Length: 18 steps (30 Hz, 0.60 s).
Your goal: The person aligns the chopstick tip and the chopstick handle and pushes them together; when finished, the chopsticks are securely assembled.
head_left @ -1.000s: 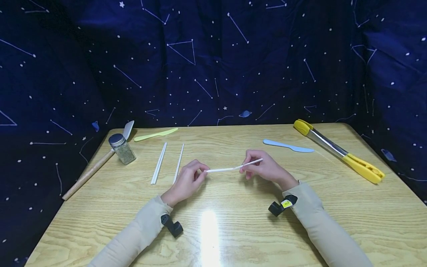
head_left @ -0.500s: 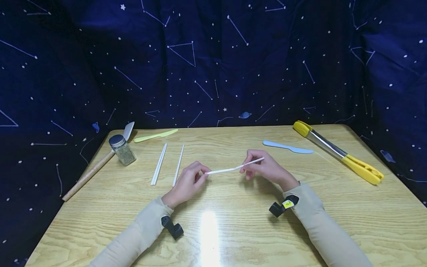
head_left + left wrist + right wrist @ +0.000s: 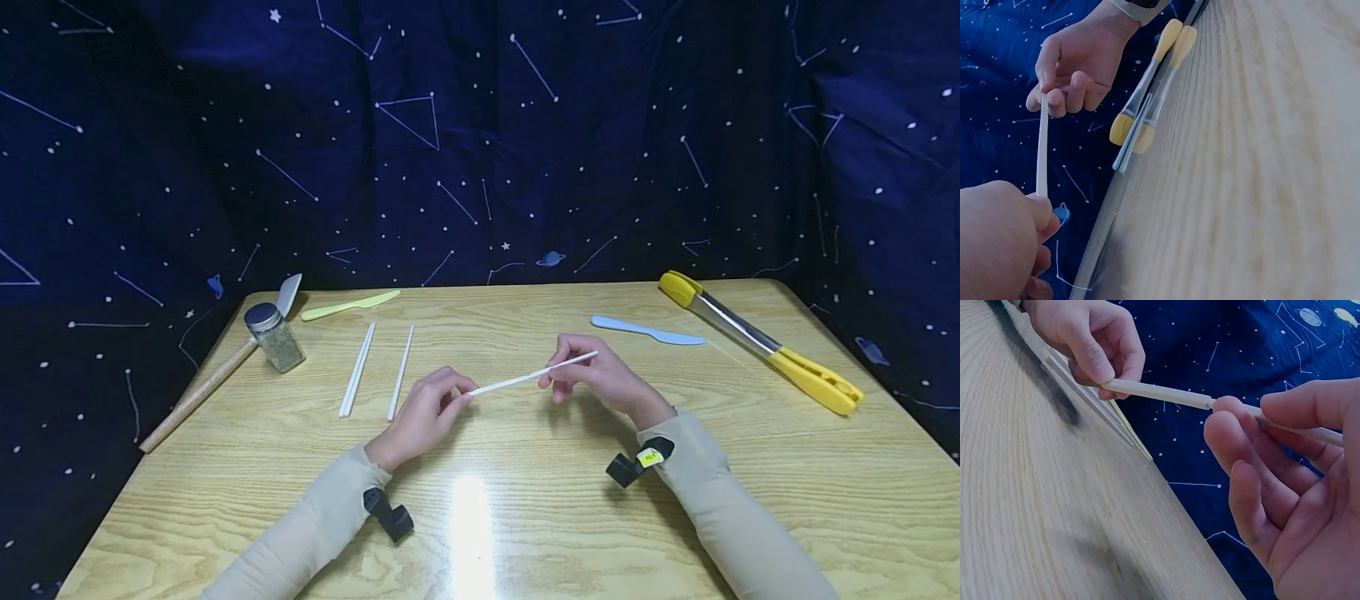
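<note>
Between the two hands, above the table, is a thin white chopstick (image 3: pixel 506 384). My left hand (image 3: pixel 427 417) pinches one end between thumb and fingers. My right hand (image 3: pixel 596 375) pinches it farther along, and its other end sticks out past those fingers. In the right wrist view the chopstick (image 3: pixel 1163 394) has a visible joint right by the right fingertips, with a thicker part on the left-hand side. Both parts lie nearly in one line. To the left, a pair of white chopsticks (image 3: pixel 357 371) lies side by side, with a single white stick (image 3: pixel 401 371) beside them.
A glass spice jar (image 3: pixel 277 340) stands at the left, by a wooden-handled spatula (image 3: pixel 198 396). A yellow-green knife (image 3: pixel 351 305) lies at the back. On the right are a blue knife (image 3: pixel 648 330) and yellow-tipped tongs (image 3: pixel 757 337). A dark starry cloth (image 3: pixel 480 142) hangs behind the table.
The held chopstick was bent at its joint and now looks almost straight. My left hand has shifted slightly right and down; the right hand has barely moved.
</note>
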Each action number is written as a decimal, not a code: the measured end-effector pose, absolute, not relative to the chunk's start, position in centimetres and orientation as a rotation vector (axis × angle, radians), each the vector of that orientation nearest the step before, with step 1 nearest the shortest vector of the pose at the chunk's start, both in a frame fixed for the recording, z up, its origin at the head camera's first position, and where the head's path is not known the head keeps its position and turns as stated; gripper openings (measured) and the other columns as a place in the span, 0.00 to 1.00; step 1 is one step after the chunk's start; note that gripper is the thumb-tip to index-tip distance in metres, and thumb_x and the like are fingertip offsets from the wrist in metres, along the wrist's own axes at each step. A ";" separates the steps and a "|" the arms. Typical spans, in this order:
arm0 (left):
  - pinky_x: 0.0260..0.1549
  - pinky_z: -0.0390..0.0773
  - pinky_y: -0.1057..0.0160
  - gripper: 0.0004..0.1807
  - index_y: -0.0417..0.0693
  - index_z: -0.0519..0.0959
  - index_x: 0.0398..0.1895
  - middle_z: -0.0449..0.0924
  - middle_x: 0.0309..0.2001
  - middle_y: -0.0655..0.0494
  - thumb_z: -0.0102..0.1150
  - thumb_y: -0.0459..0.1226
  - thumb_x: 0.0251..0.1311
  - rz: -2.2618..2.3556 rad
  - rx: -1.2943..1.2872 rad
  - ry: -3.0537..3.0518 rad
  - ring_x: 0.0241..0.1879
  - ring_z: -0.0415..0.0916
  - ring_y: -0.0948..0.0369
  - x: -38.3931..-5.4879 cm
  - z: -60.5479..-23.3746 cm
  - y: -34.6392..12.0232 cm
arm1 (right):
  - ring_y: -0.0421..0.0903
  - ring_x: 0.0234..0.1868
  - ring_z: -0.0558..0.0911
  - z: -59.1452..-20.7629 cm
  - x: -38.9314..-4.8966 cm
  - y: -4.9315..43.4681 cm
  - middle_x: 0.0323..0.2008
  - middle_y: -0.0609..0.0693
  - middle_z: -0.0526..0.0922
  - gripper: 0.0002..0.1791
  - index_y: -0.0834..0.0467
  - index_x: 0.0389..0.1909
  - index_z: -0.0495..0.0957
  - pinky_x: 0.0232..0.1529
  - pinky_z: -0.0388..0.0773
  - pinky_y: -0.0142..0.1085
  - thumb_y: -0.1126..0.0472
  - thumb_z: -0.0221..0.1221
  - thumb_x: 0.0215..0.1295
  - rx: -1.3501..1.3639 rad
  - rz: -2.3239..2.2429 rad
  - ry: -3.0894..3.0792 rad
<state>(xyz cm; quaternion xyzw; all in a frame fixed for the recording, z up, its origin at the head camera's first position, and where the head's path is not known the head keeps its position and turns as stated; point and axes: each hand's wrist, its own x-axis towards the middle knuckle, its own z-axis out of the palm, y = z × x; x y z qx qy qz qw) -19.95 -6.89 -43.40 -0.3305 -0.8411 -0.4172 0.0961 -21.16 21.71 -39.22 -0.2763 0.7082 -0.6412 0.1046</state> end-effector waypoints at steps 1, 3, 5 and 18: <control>0.21 0.66 0.72 0.04 0.43 0.82 0.38 0.73 0.29 0.58 0.58 0.30 0.63 -1.234 -0.982 -2.491 0.23 0.62 0.68 -19.9 -43.4 -6.9 | 0.43 0.20 0.83 -39.2 -21.1 21.7 0.27 0.47 0.86 0.05 0.68 0.28 0.69 0.23 0.77 0.33 0.73 0.52 0.65 -0.814 -1.887 2.090; 0.21 0.66 0.72 0.04 0.43 0.82 0.38 0.73 0.29 0.58 0.59 0.30 0.62 -1.228 -0.989 -2.487 0.23 0.62 0.68 -20.0 -43.4 -6.8 | 0.43 0.20 0.83 -39.1 -21.1 21.8 0.27 0.47 0.86 0.05 0.67 0.28 0.70 0.23 0.77 0.34 0.73 0.52 0.64 -0.809 -1.881 2.092; 0.21 0.66 0.72 0.05 0.43 0.82 0.38 0.74 0.29 0.58 0.60 0.29 0.61 -1.225 -0.995 -2.482 0.23 0.62 0.69 -19.9 -43.4 -6.9 | 0.43 0.21 0.83 -39.1 -21.1 21.8 0.27 0.47 0.87 0.05 0.66 0.28 0.71 0.24 0.76 0.34 0.72 0.52 0.64 -0.804 -1.873 2.092; 0.21 0.66 0.72 0.07 0.43 0.84 0.37 0.75 0.26 0.58 0.64 0.28 0.56 -1.265 -1.019 -2.455 0.23 0.62 0.69 -19.7 -43.3 -6.7 | 0.40 0.21 0.83 -39.3 -21.1 22.0 0.28 0.48 0.87 0.10 0.58 0.27 0.73 0.23 0.76 0.31 0.72 0.51 0.65 -0.761 -1.905 2.006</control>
